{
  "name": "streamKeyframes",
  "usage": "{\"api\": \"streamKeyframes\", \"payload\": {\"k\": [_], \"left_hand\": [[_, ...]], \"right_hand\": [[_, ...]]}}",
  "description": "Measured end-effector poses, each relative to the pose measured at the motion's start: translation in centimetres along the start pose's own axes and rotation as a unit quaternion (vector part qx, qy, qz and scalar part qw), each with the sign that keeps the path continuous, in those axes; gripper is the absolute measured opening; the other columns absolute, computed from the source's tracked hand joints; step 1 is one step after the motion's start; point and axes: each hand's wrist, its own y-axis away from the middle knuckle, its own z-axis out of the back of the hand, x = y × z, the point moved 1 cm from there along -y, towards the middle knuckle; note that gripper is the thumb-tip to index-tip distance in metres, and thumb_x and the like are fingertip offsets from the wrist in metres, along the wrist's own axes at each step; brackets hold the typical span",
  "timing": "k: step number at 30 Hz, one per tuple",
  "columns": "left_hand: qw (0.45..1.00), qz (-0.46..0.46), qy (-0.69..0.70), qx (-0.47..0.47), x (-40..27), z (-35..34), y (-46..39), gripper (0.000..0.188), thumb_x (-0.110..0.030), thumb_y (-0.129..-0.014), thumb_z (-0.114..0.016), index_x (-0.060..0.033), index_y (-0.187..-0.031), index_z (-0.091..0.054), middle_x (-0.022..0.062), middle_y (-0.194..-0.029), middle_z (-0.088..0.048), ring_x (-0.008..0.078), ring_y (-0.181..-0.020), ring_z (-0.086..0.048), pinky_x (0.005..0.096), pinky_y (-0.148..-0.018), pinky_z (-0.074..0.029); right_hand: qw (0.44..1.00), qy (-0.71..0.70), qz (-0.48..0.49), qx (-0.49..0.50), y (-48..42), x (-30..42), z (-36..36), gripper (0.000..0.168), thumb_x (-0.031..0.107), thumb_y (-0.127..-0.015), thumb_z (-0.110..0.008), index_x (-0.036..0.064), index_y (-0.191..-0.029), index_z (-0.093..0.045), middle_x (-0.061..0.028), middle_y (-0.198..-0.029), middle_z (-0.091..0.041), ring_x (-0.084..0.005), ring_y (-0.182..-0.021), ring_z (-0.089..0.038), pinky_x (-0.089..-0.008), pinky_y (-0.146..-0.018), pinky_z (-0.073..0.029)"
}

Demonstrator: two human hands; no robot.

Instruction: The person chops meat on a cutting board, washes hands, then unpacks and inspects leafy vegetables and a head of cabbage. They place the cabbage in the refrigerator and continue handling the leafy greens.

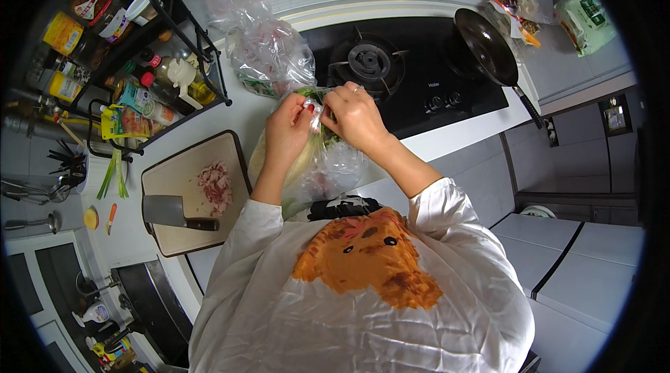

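Both of my hands pinch the gathered top of a clear plastic bag [303, 163] at the counter's front edge. My left hand [289, 124] grips it from the left, and my right hand [352, 115] grips it from the right, a ring on one finger. Pale and green leafy vegetables show through the plastic, and a bit of green [312, 92] shows between the hands. Something small and red [310, 108] is at my left fingertips; I cannot tell what it is. Just beyond stands another crumpled clear bag [272, 53], its contents partly hidden.
Left lies a cutting board [193, 237] with chopped raw meat [215, 187] and a cleaver [166, 211]. A black rack [178, 33] of jars and bottles stands behind it. Beyond my right hand is a gas hob [419, 59]; a wok [484, 46] rests there, handle over the edge.
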Motion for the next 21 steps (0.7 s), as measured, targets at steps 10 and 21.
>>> {"api": "streamKeyframes", "payload": {"k": [10,21], "left_hand": [[0.999,0.015,0.048,0.011,0.0,0.6,0.1,0.007,0.003,-0.091,-0.054,0.0028,-0.097,-0.053,0.0071,-0.086,-0.062,0.0114,-0.079,-0.062,0.0267,-0.066,-0.054],[0.954,-0.144,-0.261,0.015,-2.2,-0.5,2.4,0.032,0.005,-0.072,-0.068,-0.0045,-0.101,-0.058,0.0092,-0.09,-0.064,0.0235,-0.082,-0.063,0.033,-0.075,-0.049]], "right_hand": [[0.992,-0.103,-0.037,0.07,-0.4,-1.0,2.2,0.016,0.009,-0.073,-0.071,0.007,-0.088,-0.069,-0.0047,-0.087,-0.064,-0.0266,-0.09,-0.057,-0.0379,-0.079,-0.046],[0.986,-0.133,-0.052,0.08,1.7,-2.0,2.4,0.014,0.003,-0.069,-0.069,0.009,-0.081,-0.063,-0.0025,-0.084,-0.061,-0.025,-0.089,-0.056,-0.0349,-0.082,-0.039]]}}
